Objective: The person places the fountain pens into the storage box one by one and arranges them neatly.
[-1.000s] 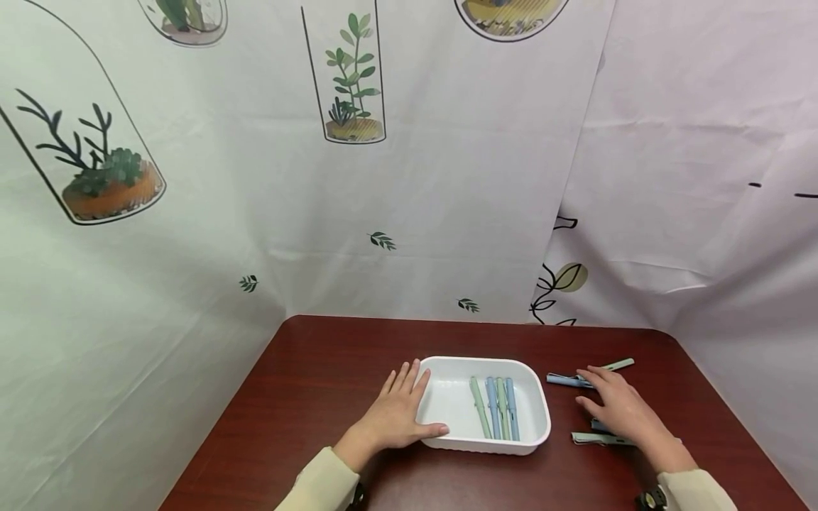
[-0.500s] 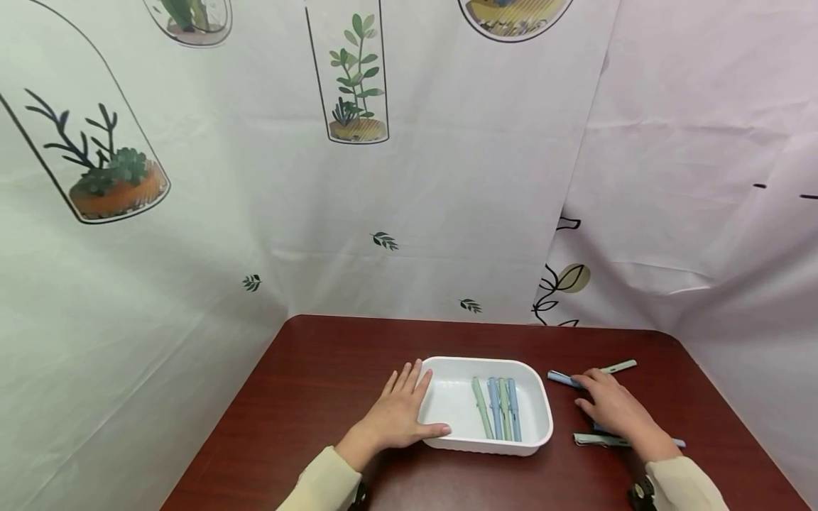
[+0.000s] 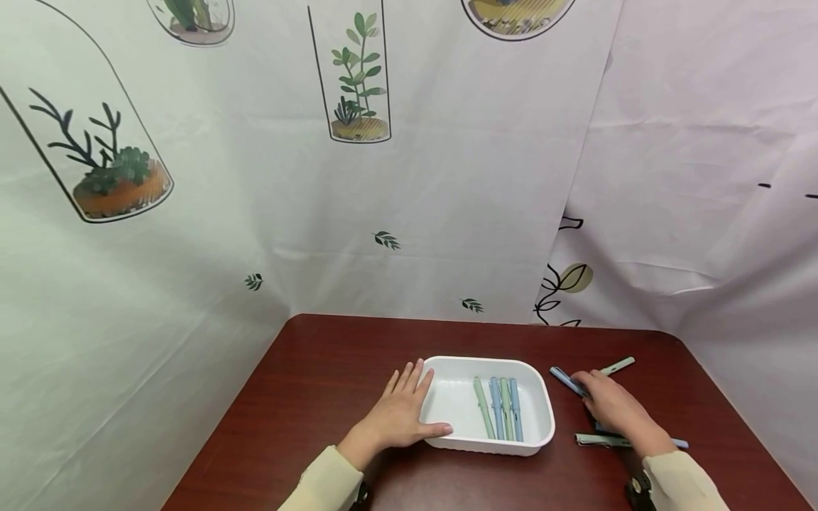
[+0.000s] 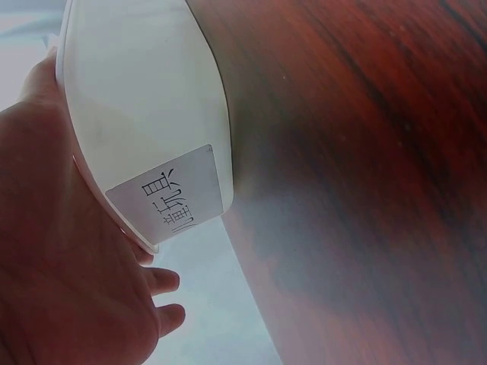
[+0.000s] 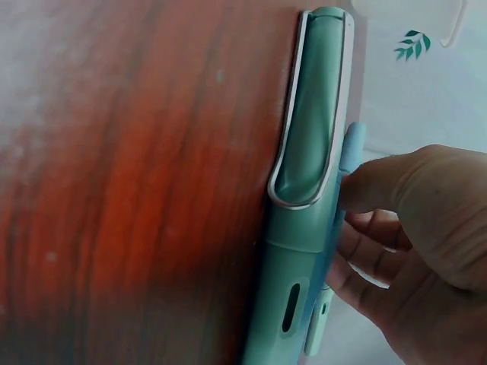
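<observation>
A white plastic tray (image 3: 542,387) sits mid-table, holding a row of green pens (image 3: 483,407) and blue pens (image 3: 516,410) on its right side. My left hand (image 3: 391,417) rests on the tray's left end, fingers spread and straight, thumb over the front rim. To the right of the tray, my right hand (image 3: 615,404) pinches a light blue pen (image 3: 565,379) between thumb and fingers; its far end points toward the tray. In the right wrist view, a green pen (image 5: 308,220) with a metal clip lies close to the camera, partly covering the blue pen (image 5: 352,148).
Behind the right hand lies another green pen (image 3: 620,365). Nearer me are a green pen (image 3: 601,440) and the tip of a blue one (image 3: 680,443), partly under the wrist. A printed label (image 4: 171,198) marks the tray's side. Patterned cloth (image 3: 415,213) hangs behind the table.
My right hand has drawn in its fingers and thumb on the blue pen. That pen has turned from nearly level to slanted. The left hand stays on the tray.
</observation>
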The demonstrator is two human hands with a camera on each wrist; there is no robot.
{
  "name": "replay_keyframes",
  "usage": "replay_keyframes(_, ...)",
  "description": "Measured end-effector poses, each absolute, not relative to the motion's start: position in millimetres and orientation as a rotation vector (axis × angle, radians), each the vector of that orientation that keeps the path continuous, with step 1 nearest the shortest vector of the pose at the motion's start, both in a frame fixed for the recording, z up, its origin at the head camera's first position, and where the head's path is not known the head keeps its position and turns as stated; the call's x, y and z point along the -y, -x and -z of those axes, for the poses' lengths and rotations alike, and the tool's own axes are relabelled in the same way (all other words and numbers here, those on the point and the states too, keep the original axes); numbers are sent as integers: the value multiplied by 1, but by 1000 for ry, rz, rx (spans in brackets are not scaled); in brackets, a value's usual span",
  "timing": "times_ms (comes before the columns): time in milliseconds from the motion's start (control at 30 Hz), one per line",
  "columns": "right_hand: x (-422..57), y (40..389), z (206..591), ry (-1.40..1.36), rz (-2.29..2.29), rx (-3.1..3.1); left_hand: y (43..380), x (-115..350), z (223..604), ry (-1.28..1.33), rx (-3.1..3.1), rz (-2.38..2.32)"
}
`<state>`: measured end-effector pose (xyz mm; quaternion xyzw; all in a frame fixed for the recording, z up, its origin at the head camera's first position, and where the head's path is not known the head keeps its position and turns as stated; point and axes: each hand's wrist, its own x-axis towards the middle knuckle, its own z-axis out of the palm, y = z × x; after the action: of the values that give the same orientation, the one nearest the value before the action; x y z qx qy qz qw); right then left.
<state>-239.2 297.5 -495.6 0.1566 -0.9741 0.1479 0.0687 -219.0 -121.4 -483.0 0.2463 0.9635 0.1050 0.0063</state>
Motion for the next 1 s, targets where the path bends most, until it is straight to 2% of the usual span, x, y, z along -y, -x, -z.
replay_keyframes(667, -310, 233, 468, -174, -893, 2952, 219, 122, 482, -770, -3012, -332)
replay_keyframes(1000, -309, 226, 459, 50, -1867, 2656, 220, 121, 484, -766, -3014, -342)
